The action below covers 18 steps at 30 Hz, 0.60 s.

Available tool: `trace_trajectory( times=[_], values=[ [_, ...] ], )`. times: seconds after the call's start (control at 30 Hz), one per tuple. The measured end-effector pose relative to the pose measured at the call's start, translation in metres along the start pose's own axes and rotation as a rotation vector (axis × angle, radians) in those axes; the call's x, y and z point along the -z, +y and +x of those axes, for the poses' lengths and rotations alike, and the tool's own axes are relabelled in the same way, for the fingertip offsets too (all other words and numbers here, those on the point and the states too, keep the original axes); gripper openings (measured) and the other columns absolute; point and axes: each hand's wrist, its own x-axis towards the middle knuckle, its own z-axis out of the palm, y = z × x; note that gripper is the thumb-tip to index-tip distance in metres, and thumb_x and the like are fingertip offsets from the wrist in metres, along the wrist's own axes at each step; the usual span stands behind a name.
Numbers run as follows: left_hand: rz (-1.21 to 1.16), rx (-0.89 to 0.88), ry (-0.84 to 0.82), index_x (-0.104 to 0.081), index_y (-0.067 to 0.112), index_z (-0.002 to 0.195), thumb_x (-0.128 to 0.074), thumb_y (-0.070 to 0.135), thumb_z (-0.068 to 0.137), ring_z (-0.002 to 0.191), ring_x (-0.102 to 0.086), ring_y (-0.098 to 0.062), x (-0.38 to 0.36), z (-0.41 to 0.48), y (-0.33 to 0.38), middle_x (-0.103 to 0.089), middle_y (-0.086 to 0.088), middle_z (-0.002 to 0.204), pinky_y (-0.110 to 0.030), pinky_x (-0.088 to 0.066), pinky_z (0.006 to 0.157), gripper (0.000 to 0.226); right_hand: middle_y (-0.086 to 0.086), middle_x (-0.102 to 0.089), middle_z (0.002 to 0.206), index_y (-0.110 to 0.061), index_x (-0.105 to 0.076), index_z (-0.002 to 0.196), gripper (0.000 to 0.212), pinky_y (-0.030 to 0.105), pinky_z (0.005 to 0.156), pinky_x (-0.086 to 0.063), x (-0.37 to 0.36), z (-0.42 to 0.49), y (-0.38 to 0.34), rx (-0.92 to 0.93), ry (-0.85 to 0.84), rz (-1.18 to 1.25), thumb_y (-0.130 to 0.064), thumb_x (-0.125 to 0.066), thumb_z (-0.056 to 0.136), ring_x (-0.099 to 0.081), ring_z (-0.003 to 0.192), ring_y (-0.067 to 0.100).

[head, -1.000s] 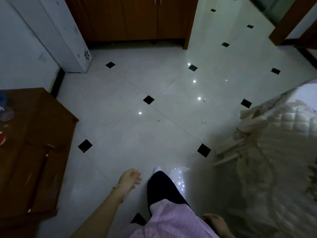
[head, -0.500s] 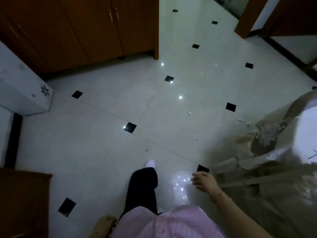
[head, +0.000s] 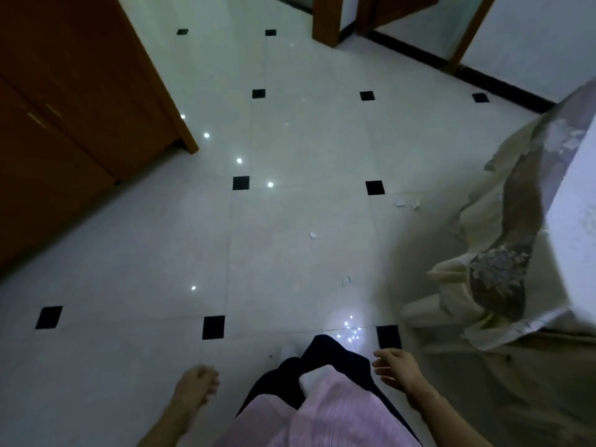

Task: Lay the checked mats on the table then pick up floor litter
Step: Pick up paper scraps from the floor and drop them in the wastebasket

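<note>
Small white scraps of litter lie on the pale tiled floor ahead of me: one scrap [head: 346, 280] nearest my feet, a round scrap [head: 312, 235] further on, and two crumpled pieces [head: 401, 201] [head: 414, 205] close to the draped cloth. My left hand [head: 196, 385] hangs low at my side with fingers loosely curled, holding nothing. My right hand [head: 395, 371] is beside my dark trouser leg, fingers apart and empty. No checked mats show in this view.
A brown wooden cabinet [head: 74, 101] fills the left side. A table or seat covered with a cream and grey embroidered cloth [head: 503, 253] stands at the right, its hem reaching the floor. Wooden door frames [head: 325, 21] stand at the back.
The view has swung right and forward, so the cabinet slid to the left and the litter came nearer. My left hand has come back into sight at my side; both hands stay empty.
</note>
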Motion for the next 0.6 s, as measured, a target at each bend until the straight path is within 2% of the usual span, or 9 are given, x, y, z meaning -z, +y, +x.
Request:
trace_trajectory(
  times=[0.13, 0.27, 0.33, 0.47, 0.6],
  values=[
    [0.04, -0.236, -0.067, -0.06, 0.005, 0.09, -0.048, 0.009, 0.094, 0.07, -0.056, -0.022, -0.015, 0.04, 0.149, -0.063, -0.013, 0.081, -0.027, -0.044, 0.064, 0.014, 0.017, -0.064, 0.086, 0.0, -0.063, 0.091, 0.017, 0.029, 0.063, -0.047, -0.002, 0.018, -0.005, -0.103, 0.072, 0.119, -0.014, -0.053, 0.092, -0.06, 0.076, 0.025],
    [0.103, -0.338, -0.162, -0.059, 0.004, 0.092, -0.043, 0.008, 0.096, 0.072, -0.056, -0.021, -0.048, 0.073, 0.236, -0.061, -0.011, 0.081, -0.027, -0.045, 0.066, 0.017, 0.016, -0.062, 0.085, 0.001, -0.061, 0.096, 0.017, 0.031, 0.066, -0.047, -0.006, 0.046, -0.028, -0.161, 0.123, 0.199, -0.013, -0.052, 0.093, -0.058, 0.077, 0.025],
    [0.185, -0.324, -0.22, -0.058, 0.004, 0.091, -0.043, 0.008, 0.096, 0.071, -0.056, -0.022, -0.071, 0.089, 0.27, -0.061, -0.011, 0.082, -0.027, -0.044, 0.065, 0.016, 0.016, -0.062, 0.085, -0.001, -0.061, 0.095, 0.016, 0.031, 0.069, -0.047, -0.004, 0.068, -0.049, -0.183, 0.159, 0.256, -0.012, -0.05, 0.094, -0.059, 0.078, 0.025],
    [0.345, -0.268, -0.322, -0.061, 0.005, 0.092, -0.046, 0.01, 0.095, 0.079, -0.06, -0.025, -0.091, 0.116, 0.296, -0.065, -0.013, 0.088, -0.027, -0.046, 0.066, 0.017, 0.015, -0.064, 0.088, -0.007, -0.062, 0.088, 0.015, 0.028, 0.065, -0.049, -0.004, 0.107, -0.096, -0.16, 0.194, 0.317, -0.014, -0.05, 0.094, -0.061, 0.077, 0.024],
    [0.435, -0.188, -0.346, -0.06, 0.004, 0.088, -0.045, 0.008, 0.095, 0.073, -0.058, -0.024, -0.104, 0.167, 0.334, -0.064, -0.014, 0.081, -0.027, -0.043, 0.064, 0.017, 0.012, -0.066, 0.081, -0.004, -0.065, 0.091, 0.019, 0.025, 0.063, -0.047, -0.008, 0.167, -0.149, -0.118, 0.24, 0.365, -0.014, -0.05, 0.094, -0.061, 0.072, 0.021]
  ],
)
